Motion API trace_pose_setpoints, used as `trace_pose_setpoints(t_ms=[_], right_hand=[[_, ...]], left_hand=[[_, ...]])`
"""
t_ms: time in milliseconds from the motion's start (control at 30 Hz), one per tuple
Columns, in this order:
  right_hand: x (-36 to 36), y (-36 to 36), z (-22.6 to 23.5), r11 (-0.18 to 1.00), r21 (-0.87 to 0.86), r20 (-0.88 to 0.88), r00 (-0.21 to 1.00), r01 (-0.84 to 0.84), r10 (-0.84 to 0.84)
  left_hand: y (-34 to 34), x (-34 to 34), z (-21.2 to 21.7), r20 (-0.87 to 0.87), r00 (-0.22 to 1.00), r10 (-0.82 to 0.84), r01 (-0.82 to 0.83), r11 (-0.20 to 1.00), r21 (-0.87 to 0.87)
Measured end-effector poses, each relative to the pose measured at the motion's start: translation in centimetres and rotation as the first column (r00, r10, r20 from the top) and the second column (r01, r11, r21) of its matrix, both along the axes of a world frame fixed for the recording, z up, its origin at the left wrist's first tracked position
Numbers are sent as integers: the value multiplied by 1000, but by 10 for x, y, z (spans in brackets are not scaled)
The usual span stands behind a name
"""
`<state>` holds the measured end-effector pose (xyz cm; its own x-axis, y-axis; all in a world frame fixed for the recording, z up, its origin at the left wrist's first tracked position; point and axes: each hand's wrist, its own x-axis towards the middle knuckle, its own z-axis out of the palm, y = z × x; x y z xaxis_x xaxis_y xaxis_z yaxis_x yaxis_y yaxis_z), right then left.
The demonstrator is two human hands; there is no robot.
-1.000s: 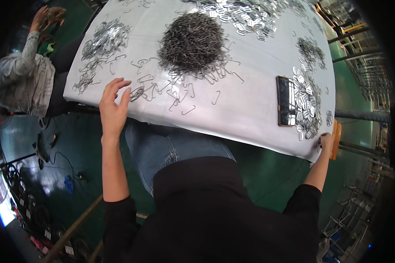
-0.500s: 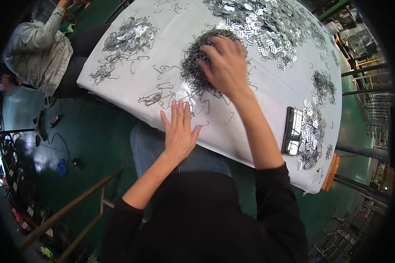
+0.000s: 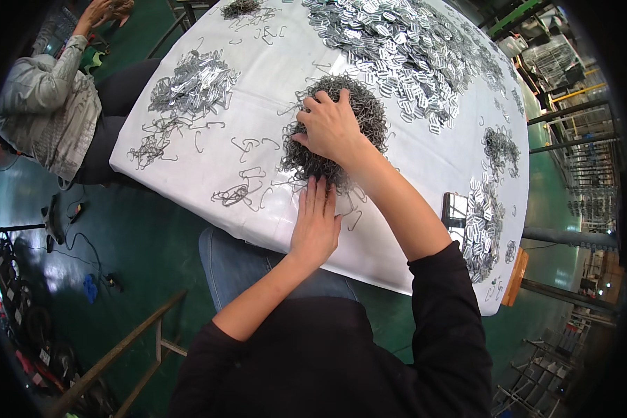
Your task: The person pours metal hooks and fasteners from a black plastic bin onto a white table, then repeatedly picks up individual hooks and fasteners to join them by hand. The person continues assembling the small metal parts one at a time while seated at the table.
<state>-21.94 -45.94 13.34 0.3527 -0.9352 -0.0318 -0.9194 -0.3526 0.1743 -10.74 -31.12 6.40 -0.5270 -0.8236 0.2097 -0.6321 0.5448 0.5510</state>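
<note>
A heap of bent wire hooks [image 3: 370, 115] lies on a white-covered table [image 3: 390, 240] in front of me. My right hand [image 3: 329, 131] rests on top of the heap, its fingers apart and bent into the hooks; nothing is visibly gripped. At the heap's near edge lies my left hand [image 3: 315, 226], fingers stretched out flat and their tips touching the hooks. Left of the heap are several loose wire hooks [image 3: 233, 195] scattered on the cloth.
Flat slotted metal buckles [image 3: 397, 56] are spread over the far side. A shiny pile of metal pieces [image 3: 198, 83] lies left. At right are a phone [image 3: 455, 209], more buckles [image 3: 481, 237] and a small hook pile [image 3: 501, 148]. Another person [image 3: 52, 111] sits at the left.
My left hand has moved right and forward from the table's edge to the near side of the heap. My right hand has shifted slightly left on the heap. The view has shifted a little.
</note>
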Motion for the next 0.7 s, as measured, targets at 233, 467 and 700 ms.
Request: trace_pose_setpoints(t_ms=[233, 467, 700], right_hand=[[-1, -10, 27, 980, 192, -19, 999, 48, -45], [-17, -11, 50, 928, 373, -26, 1000, 17, -8], [-88, -62, 38, 934, 157, 430, 829, 320, -357]], left_hand=[[0, 13, -1, -238, 969, -58, 65, 998, 20], [-4, 23, 5, -435, 900, 18, 0, 999, 41], [-78, -5, 9, -346, 903, 256, -186, 957, 223]])
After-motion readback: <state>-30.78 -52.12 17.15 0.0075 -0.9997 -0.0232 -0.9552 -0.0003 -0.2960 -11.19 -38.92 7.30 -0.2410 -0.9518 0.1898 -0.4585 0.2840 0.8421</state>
